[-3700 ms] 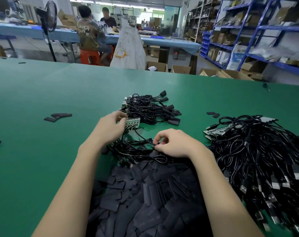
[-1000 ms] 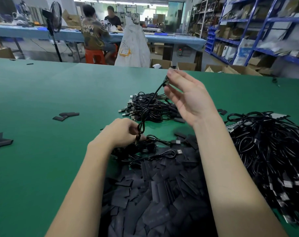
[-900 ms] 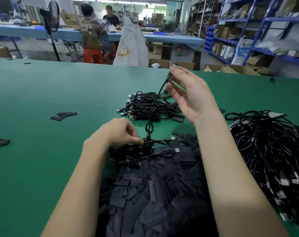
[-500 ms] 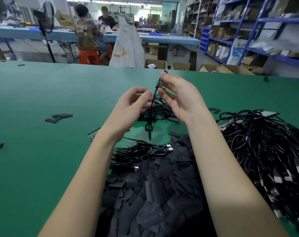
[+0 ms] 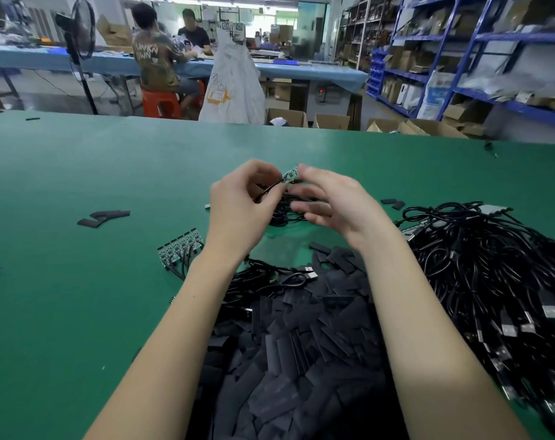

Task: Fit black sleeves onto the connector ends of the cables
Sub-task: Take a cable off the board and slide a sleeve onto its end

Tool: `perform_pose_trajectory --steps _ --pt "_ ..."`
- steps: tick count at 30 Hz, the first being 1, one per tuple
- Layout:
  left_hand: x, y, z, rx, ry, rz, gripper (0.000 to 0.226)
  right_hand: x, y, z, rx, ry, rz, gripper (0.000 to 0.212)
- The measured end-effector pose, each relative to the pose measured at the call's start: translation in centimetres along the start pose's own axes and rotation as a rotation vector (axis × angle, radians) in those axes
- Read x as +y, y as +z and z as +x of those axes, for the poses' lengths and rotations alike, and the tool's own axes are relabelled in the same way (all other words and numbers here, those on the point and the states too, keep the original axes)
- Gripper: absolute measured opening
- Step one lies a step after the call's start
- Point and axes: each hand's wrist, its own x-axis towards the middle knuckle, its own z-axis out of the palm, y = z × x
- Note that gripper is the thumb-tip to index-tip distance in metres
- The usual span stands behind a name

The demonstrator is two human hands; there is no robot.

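Both my forearms bare, reaching forward from lower frame edge, converging toward centre. My left hand [image 5: 241,204] raised above table, back of hand toward camera, fingers curled, thumb and fingertips pinching thin black cable [image 5: 270,188]. My right hand [image 5: 336,201] level with left, just beside it, palm turned left; index finger and thumb pinching small green connector end [image 5: 290,175], remaining fingers loosely extended, blurred. Fingertips of both hands nearly touching. Wrists slightly bent, well apart.
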Motion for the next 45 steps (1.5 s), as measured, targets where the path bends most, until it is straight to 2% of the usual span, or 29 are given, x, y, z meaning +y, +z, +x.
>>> perform_pose_trajectory --steps 3,5,8,11,16,19,22,31,39,45 --pt "-0.5 0.3 -0.3 -0.019 0.008 0.046 0.005 1.7 -2.3 -0.4 0.03 -0.055 -0.568 0.01" --pt "-0.9 0.6 -0.5 -0.026 -0.006 0.04 0.005 2.8 -3.3 -0.7 -0.051 -0.007 -0.902 0.007" --pt "-1.4 1.0 -0.7 -0.027 -0.033 0.036 0.007 3.9 -3.5 -1.3 -0.162 0.12 -1.057 0.013" --pt "-1.6 1.2 -0.8 -0.024 -0.051 0.011 0.008 4.2 -3.6 -1.9 -0.211 0.132 -1.072 0.019" --pt "-2.0 1.3 -0.7 -0.027 -0.067 -0.012 0.006 3.5 -4.5 -2.4 -0.239 0.137 -1.062 0.004" --pt "-2.0 1.4 -0.8 -0.031 -0.073 -0.028 0.006 3.7 -4.4 -2.5 -0.221 0.138 -1.041 0.009" --pt "-2.0 1.5 -0.9 -0.038 -0.082 -0.045 0.007 3.9 -4.3 -2.6 -0.196 0.135 -0.968 0.01" --pt "-2.0 1.6 -1.0 -0.046 -0.148 -0.119 0.008 3.6 -6.1 -3.1 -0.313 0.125 -0.651 0.009" --pt "-2.0 1.7 -1.1 -0.069 -0.156 -0.124 0.008 4.2 -6.3 -2.7 -0.288 0.114 -0.595 0.016" --pt "-2.0 1.7 -1.0 -0.075 -0.15 -0.125 0.007 4.0 -6.4 -3.0 -0.371 0.067 -0.614 0.016"
